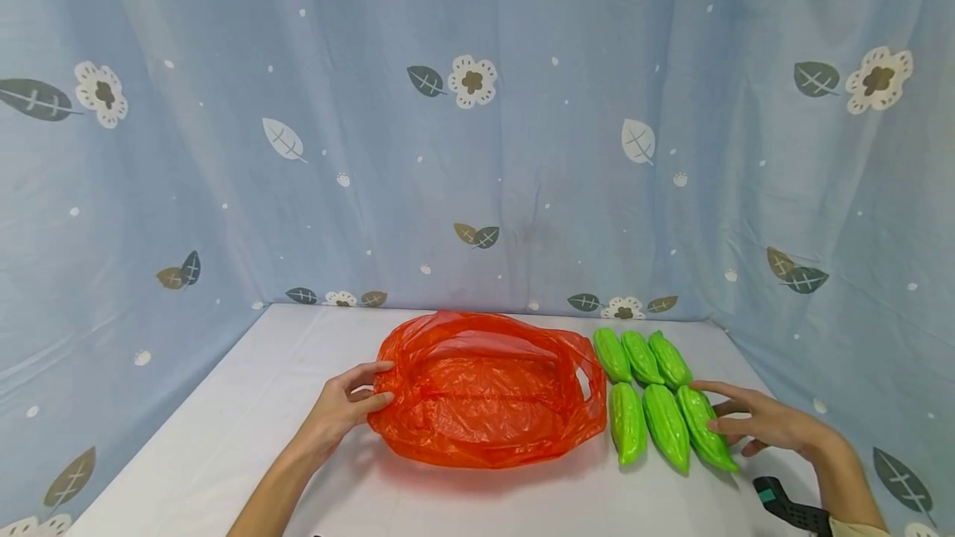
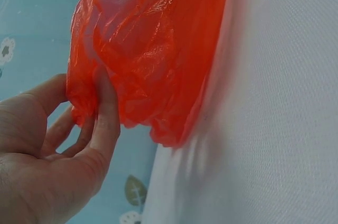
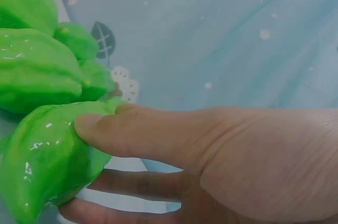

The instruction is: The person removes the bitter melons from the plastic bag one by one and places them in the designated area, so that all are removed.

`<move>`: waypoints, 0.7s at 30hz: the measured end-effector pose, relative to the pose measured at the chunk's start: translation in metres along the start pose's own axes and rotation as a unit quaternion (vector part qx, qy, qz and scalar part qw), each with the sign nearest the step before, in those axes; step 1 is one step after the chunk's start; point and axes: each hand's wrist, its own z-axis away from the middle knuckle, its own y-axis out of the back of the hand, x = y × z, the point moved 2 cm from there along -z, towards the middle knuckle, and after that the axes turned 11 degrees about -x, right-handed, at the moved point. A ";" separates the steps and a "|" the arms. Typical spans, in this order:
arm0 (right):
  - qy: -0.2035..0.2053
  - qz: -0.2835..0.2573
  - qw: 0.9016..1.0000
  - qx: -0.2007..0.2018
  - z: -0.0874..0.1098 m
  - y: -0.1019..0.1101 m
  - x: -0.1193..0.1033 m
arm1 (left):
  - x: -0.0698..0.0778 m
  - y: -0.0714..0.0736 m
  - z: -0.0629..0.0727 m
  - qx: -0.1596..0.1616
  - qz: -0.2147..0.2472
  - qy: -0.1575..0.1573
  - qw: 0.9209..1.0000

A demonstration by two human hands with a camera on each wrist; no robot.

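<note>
A red plastic bag (image 1: 488, 421) lies with its mouth spread wide in the head view. My left hand (image 1: 339, 408) pinches its left edge between thumb and fingers; in the left wrist view the hand (image 2: 58, 150) holds the thin, crumpled film (image 2: 153, 49). Bright green bitter melons, glossy and ridged, lie in two rows right of the bag. At the front right one (image 1: 700, 421), my right hand (image 1: 768, 419) has its thumb and fingers about the body. The right wrist view shows the thumb on top of that melon (image 3: 53, 145) and other fingers along its lower side.
Several other melons, such as the front left one (image 1: 628, 425), lie close together beside the bag's right handle loop (image 1: 597, 379). A white table (image 1: 298, 371) bears everything, with a patterned blue curtain (image 1: 522, 147) behind and at both sides. A black band (image 1: 791, 508) circles the right wrist.
</note>
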 end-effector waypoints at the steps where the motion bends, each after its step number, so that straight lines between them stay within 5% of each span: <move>1: -0.001 0.000 1.000 0.001 0.000 0.000 0.000 | 0.000 0.000 0.000 0.000 0.000 -0.001 1.000; 21: -0.035 0.000 0.999 0.023 0.001 0.001 0.000 | 0.003 -0.001 -0.003 -0.001 0.003 -0.003 1.000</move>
